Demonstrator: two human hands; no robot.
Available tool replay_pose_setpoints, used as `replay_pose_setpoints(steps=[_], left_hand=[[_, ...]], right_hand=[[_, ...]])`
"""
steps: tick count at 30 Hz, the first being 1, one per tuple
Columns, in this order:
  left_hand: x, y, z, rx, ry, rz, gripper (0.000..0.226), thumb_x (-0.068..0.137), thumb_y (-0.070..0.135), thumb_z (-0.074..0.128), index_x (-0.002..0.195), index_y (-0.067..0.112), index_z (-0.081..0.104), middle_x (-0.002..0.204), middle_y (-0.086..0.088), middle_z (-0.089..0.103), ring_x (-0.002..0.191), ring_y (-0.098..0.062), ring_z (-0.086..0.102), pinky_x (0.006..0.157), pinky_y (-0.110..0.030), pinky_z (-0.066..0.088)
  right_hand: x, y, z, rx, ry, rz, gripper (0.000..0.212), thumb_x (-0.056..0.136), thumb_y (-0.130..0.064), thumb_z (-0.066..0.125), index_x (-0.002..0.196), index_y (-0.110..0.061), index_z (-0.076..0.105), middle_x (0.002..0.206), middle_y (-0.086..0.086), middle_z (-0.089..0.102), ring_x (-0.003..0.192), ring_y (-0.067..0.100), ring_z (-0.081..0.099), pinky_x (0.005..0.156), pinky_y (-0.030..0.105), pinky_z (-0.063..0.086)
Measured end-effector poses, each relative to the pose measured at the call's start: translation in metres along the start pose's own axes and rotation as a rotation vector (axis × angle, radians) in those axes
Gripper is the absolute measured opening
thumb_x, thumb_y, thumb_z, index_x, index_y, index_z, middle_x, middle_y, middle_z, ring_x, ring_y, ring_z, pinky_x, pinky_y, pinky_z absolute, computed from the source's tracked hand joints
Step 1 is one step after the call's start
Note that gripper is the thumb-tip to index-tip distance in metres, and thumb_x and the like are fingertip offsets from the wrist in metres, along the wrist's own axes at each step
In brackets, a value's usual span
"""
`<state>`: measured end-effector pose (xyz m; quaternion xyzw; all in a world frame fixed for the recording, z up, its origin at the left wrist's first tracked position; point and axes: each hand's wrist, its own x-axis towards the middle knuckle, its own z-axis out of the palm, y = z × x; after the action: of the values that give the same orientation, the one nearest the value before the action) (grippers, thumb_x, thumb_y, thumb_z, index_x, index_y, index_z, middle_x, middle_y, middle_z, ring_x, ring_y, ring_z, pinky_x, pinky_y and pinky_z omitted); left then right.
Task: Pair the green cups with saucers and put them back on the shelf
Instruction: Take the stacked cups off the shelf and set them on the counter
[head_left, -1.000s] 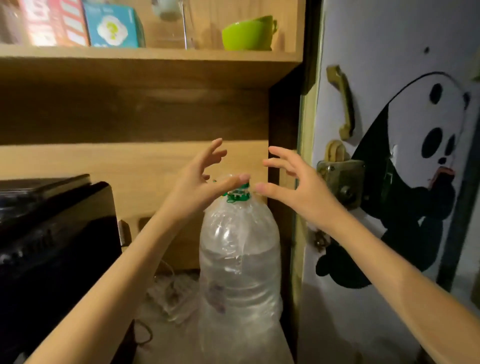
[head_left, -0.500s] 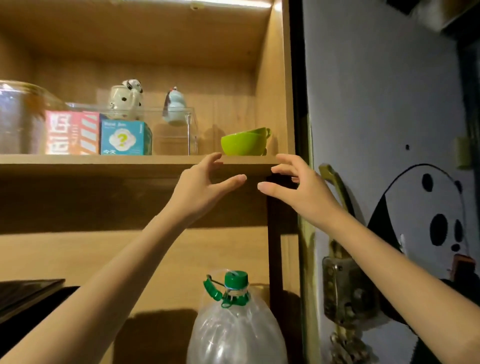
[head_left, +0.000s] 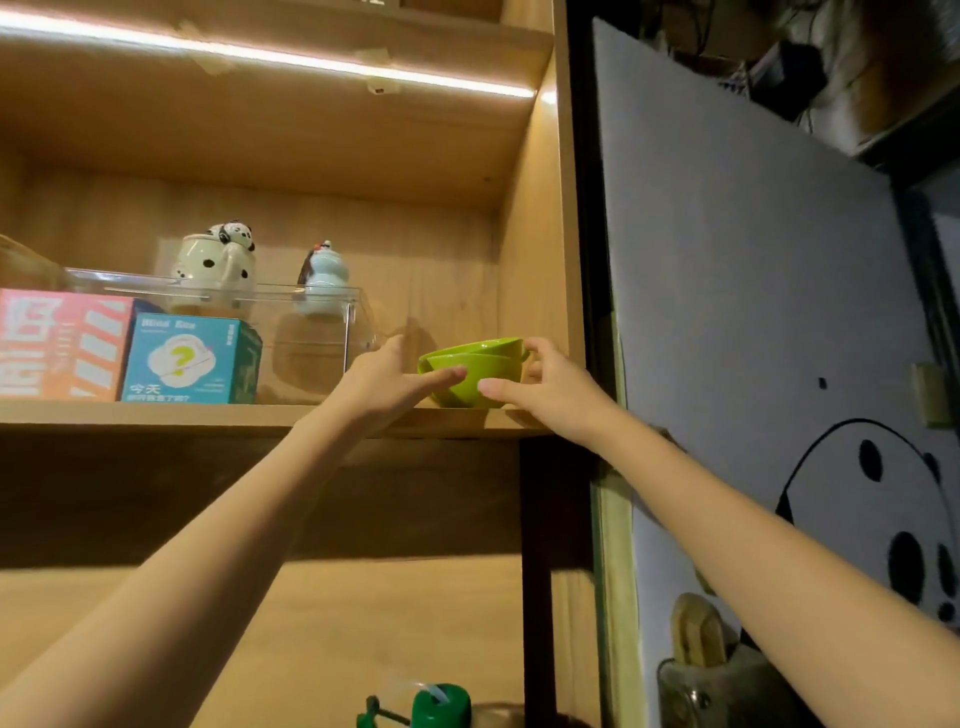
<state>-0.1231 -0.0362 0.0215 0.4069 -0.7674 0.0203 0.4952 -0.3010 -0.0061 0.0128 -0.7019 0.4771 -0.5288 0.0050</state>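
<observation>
Two lime-green cups (head_left: 480, 364), one nested in the other, stand on the right end of the wooden shelf (head_left: 208, 413), close to the cabinet's side wall. My left hand (head_left: 387, 382) wraps the stack from the left, its thumb lying on the front of the lower cup. My right hand (head_left: 550, 387) holds it from the right, with fingers at the rim by the handle and the thumb on the front. The cups still rest on the shelf board. No saucers are in view.
Left of the cups stand a clear plastic bin (head_left: 311, 332), a teal box (head_left: 189, 358) and a pink box (head_left: 57, 345). A spotted ceramic pot (head_left: 215, 262) and a small figurine (head_left: 322, 278) sit behind. A panda-painted door (head_left: 779, 364) is on the right, a green-capped bottle (head_left: 441, 706) below.
My view has tilted up from the water bottle to the shelf. Both hands rose from below the shelf edge and closed around the green cups.
</observation>
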Motion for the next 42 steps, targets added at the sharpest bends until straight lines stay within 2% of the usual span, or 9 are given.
replay_pose_setpoints(steps=[4,8,13,19,23,27,30,35,42], left_hand=[[0.018,-0.009,0.002,-0.091,-0.113,-0.045,0.084,0.074,0.053,0.063,0.134,0.001,0.033,0.131,-0.017,0.049,0.114,-0.027,0.048,0.089,-0.033,0.039],[0.031,-0.010,0.004,-0.207,-0.177,-0.064,0.057,0.076,0.048,0.062,0.097,-0.004,0.059,0.093,-0.014,0.050,0.086,-0.023,0.048,0.073,-0.032,0.038],[0.027,-0.012,0.005,-0.292,-0.096,-0.095,0.067,0.069,0.050,0.067,0.100,-0.010,0.058,0.086,-0.015,0.056,0.080,-0.024,0.051,0.069,-0.034,0.039],[0.011,-0.011,-0.005,-0.338,0.050,-0.072,0.109,0.028,0.074,0.070,0.092,-0.013,0.061,0.080,-0.016,0.058,0.076,-0.024,0.053,0.069,-0.036,0.041],[0.000,-0.002,-0.016,-0.377,0.114,-0.085,0.110,0.023,0.073,0.073,0.088,-0.015,0.062,0.076,-0.017,0.058,0.074,-0.025,0.052,0.067,-0.036,0.040],[-0.019,0.012,-0.026,-0.417,0.122,-0.085,0.085,0.033,0.068,0.072,0.078,-0.003,0.062,0.072,-0.011,0.050,0.071,-0.022,0.047,0.069,-0.033,0.037],[-0.032,0.021,-0.032,-0.421,0.182,-0.092,0.078,0.052,0.052,0.076,0.106,-0.002,0.060,0.095,-0.005,0.059,0.091,-0.016,0.055,0.081,-0.028,0.042],[-0.076,0.034,-0.034,-0.428,0.232,-0.070,0.101,0.046,0.059,0.070,0.126,0.002,0.050,0.117,-0.012,0.064,0.101,-0.014,0.058,0.090,-0.028,0.046],[-0.159,0.024,-0.012,-0.585,0.180,-0.073,0.110,0.040,0.054,0.072,0.134,0.005,0.042,0.120,-0.009,0.065,0.100,-0.007,0.060,0.083,-0.021,0.051]], right_hand=[[0.020,0.004,0.005,-0.036,-0.020,0.029,0.090,0.074,-0.052,0.065,0.144,-0.024,0.015,0.145,0.008,0.034,0.129,0.028,0.039,0.102,0.045,0.043],[0.031,0.010,0.011,-0.061,-0.004,0.043,0.086,0.078,-0.049,0.062,0.144,-0.020,0.016,0.143,0.008,0.038,0.128,0.028,0.040,0.104,0.046,0.042],[0.031,0.014,0.015,-0.024,0.093,0.011,0.085,0.075,-0.046,0.066,0.142,-0.020,0.020,0.139,0.009,0.042,0.124,0.028,0.044,0.102,0.046,0.044],[0.018,0.006,0.010,0.100,0.139,-0.012,0.092,0.069,-0.043,0.074,0.141,-0.018,0.023,0.137,0.012,0.047,0.123,0.028,0.047,0.098,0.046,0.047],[0.005,-0.006,0.003,0.143,0.157,-0.010,0.095,0.068,-0.041,0.076,0.142,-0.015,0.022,0.137,0.014,0.049,0.122,0.028,0.049,0.094,0.037,0.049],[-0.013,-0.021,-0.004,0.178,0.177,-0.010,0.094,0.067,-0.041,0.076,0.142,-0.017,0.025,0.138,0.012,0.048,0.124,0.026,0.048,0.087,0.030,0.043],[-0.032,-0.033,-0.009,0.218,0.186,-0.020,0.090,0.069,-0.038,0.076,0.141,-0.019,0.026,0.140,0.010,0.048,0.126,0.026,0.047,0.086,0.028,0.042],[-0.075,-0.046,-0.014,0.328,0.203,-0.042,0.089,0.068,-0.028,0.078,0.141,-0.020,0.027,0.138,0.010,0.051,0.124,0.023,0.051,0.084,0.022,0.042],[-0.158,-0.030,0.005,0.450,0.192,0.014,0.086,0.063,-0.018,0.082,0.136,-0.021,0.036,0.129,0.010,0.058,0.104,0.011,0.059,0.063,0.007,0.050]])
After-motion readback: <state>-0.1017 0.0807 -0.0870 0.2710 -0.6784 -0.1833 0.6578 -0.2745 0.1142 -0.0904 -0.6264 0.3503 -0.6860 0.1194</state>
